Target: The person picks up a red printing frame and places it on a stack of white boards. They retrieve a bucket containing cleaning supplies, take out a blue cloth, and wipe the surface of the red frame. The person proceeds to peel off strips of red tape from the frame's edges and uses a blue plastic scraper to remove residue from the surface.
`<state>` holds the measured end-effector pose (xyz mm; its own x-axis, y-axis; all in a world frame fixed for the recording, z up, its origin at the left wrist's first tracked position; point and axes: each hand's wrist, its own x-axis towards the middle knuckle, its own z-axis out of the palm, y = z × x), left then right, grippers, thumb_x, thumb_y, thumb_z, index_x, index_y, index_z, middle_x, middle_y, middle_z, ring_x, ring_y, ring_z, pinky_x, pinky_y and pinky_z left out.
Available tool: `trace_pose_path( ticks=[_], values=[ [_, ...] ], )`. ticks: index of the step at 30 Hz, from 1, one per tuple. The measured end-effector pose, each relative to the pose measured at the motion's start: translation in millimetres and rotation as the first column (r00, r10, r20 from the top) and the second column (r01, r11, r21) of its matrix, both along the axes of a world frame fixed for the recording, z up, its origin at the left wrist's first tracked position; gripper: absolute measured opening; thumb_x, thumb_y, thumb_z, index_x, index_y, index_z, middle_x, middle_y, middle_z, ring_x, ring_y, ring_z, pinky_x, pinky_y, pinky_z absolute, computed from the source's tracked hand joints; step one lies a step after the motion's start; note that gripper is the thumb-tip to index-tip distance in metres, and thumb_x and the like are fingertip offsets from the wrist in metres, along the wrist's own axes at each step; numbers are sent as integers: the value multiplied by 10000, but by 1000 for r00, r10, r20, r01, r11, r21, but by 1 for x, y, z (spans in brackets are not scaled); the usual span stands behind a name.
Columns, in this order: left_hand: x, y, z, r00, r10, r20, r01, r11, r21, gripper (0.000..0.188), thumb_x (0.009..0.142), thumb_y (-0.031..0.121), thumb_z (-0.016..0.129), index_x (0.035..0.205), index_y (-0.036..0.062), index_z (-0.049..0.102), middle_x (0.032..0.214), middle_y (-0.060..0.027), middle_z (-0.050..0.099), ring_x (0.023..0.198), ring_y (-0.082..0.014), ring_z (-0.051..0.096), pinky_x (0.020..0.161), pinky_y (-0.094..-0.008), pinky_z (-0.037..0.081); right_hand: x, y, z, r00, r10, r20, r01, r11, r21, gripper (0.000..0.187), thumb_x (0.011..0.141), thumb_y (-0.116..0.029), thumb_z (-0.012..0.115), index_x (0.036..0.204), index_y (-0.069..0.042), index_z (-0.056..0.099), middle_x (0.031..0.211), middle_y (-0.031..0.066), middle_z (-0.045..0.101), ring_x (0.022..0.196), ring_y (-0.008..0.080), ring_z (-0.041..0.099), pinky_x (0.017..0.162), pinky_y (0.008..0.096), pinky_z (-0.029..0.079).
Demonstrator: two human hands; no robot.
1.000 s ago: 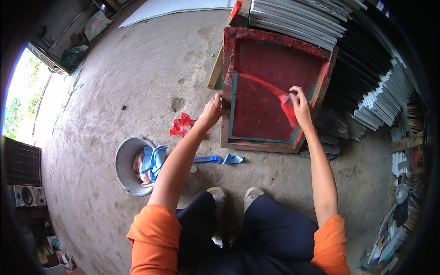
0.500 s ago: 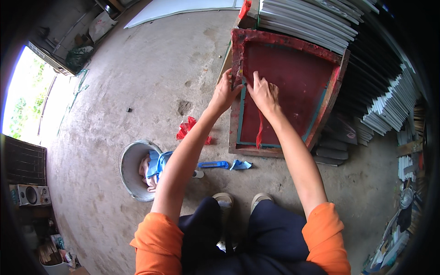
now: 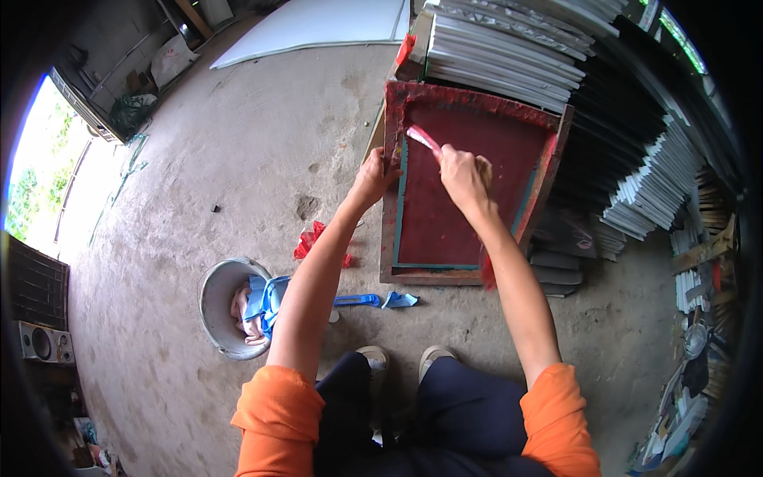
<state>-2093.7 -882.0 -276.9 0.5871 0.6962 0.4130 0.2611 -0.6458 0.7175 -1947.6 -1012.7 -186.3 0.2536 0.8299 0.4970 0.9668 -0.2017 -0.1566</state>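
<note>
A wooden frame with a dark red mesh (image 3: 477, 191), like a printing screen, leans in front of me with teal strips along its inner edges. My left hand (image 3: 370, 181) is closed round its left side rail, thumb toward the mesh. My right hand (image 3: 467, 179) pinches a strip of red tape (image 3: 425, 138) over the mesh. One stretch of the strip runs taut from the fingers to the frame's upper left inner edge. A loose red tail hangs by my right forearm, partly hidden behind it.
Crumpled red tape (image 3: 311, 241) lies on the concrete floor left of the frame. Nearer stand a grey bucket (image 3: 208, 306) holding pink and blue cloth, a blue utility knife (image 3: 358, 300) and a blue scrap (image 3: 400, 300). Stacked white panels (image 3: 501, 60) rise behind the frame.
My right hand has drawn away from the left rail, stretching the red strip between it and the frame. My left hand has left the strip and now grips the rail.
</note>
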Motion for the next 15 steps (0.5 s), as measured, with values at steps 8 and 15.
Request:
trace_pose_path(
  ticks=[8, 15],
  values=[
    [-16, -23, 37, 922, 136, 363, -66, 978, -199, 723, 796, 179, 602, 1324, 22, 133, 1250, -172, 318, 1159, -234, 374, 971, -324, 321, -48, -44, 0, 988, 156, 13, -157, 987, 28, 198, 844, -163, 481, 712, -45, 571, 578, 151, 593, 563, 301, 616, 588, 397, 466],
    [-24, -48, 89, 721, 378, 581, 87, 782, -617, 347, 850, 340, 574, 1029, 66, 460, 931, -40, 535, 828, -101, 506, 708, -251, 437, -77, -64, 15, 983, 184, 21, -184, 983, 16, 202, 839, -161, 468, 706, -62, 583, 577, 148, 589, 585, 292, 615, 701, 407, 436]
  ],
)
